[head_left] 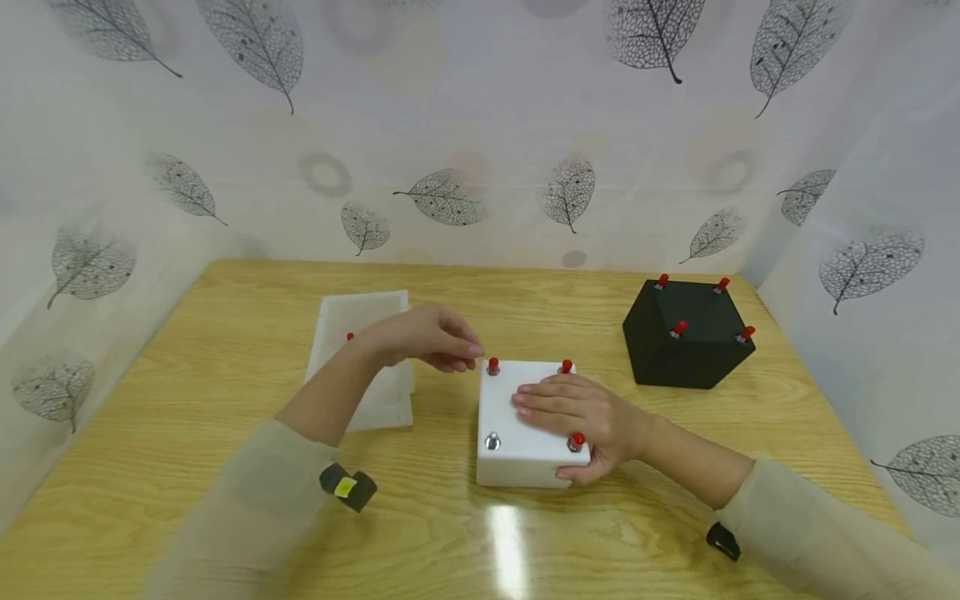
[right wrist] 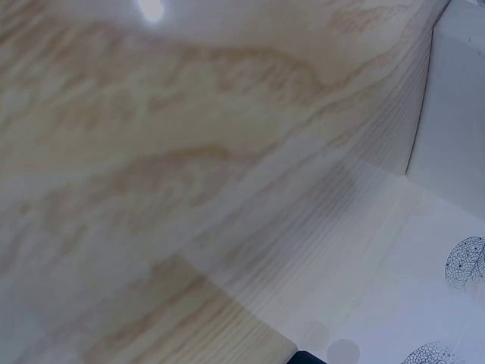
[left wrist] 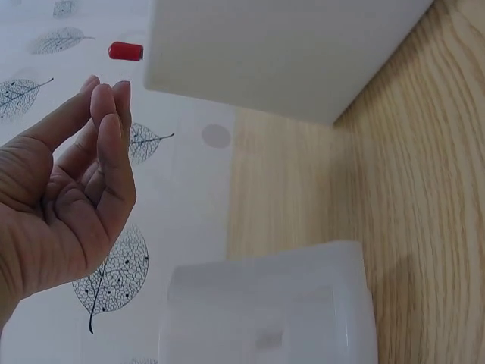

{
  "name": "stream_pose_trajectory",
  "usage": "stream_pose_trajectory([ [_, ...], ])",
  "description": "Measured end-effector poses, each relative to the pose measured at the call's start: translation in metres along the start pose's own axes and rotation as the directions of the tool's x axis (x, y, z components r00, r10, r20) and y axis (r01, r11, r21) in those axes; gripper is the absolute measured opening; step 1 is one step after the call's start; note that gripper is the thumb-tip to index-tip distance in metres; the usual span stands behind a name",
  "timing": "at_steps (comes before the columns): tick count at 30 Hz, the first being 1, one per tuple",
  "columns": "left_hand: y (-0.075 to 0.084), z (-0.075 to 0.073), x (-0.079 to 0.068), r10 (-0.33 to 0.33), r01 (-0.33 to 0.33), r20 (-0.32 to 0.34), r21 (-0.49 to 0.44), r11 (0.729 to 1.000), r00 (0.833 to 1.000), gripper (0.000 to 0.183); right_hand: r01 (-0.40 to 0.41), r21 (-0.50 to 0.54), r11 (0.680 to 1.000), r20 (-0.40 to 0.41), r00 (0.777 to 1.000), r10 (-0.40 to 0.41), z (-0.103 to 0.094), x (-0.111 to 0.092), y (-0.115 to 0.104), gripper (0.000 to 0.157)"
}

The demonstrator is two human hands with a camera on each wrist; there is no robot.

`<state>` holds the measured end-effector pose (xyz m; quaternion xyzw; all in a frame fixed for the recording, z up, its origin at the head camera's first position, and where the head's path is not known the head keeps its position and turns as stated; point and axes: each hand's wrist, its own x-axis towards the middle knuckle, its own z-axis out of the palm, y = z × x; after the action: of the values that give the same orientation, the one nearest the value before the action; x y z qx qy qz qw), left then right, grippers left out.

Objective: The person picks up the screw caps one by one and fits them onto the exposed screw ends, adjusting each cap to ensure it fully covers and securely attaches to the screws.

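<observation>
A white box (head_left: 517, 408) carries toggle switches on its top. Three switches have red caps, and the near-left switch (head_left: 492, 442) is bare metal. Along the top lie the straight fingers of my right hand (head_left: 581, 408), while its thumb bends over the front right corner and steadies the box. Beside the far-left red-capped switch (head_left: 492, 365), my left hand (head_left: 431, 337) hovers with its fingers bent and the tips close together. In the left wrist view, those fingertips are just short of the red cap (left wrist: 125, 51), with nothing visible between them. The right hand is outside the right wrist view.
To the left lies a shallow white tray (head_left: 378, 412), partly behind my left forearm, with a small red piece (head_left: 350, 337) showing in it. A black box (head_left: 686, 342) with several red-capped switches stands at the back right. A leaf-printed sheet (head_left: 480, 125) hangs behind the wooden table.
</observation>
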<state>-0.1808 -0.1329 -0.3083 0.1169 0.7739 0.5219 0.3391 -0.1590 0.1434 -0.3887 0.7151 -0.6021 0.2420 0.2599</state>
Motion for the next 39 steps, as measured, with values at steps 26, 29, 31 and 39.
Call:
stream_pose_trajectory([
  [26,-0.008,-0.030,-0.023,-0.074,0.082,-0.087,0.092,0.992,0.993,0.030,0.000,-0.005,1.000,-0.004,1.000,0.000,0.001,-0.001,0.000,0.061],
  [29,-0.010,-0.033,-0.024,-0.081,0.090,-0.096,0.084,0.992,0.992,0.030,0.002,-0.006,1.000,-0.004,1.000,-0.002,0.000,-0.001,0.001,0.061],
  [31,-0.012,-0.035,-0.024,-0.082,0.090,-0.098,0.084,0.992,0.992,0.030,0.002,-0.007,1.000,-0.003,1.000,-0.002,0.000,-0.001,0.001,0.061],
  [39,-0.019,-0.045,-0.030,-0.084,0.094,-0.101,0.104,0.990,0.991,0.028,0.000,-0.016,1.000,0.009,1.000,0.000,0.000,-0.001,0.000,0.062],
])
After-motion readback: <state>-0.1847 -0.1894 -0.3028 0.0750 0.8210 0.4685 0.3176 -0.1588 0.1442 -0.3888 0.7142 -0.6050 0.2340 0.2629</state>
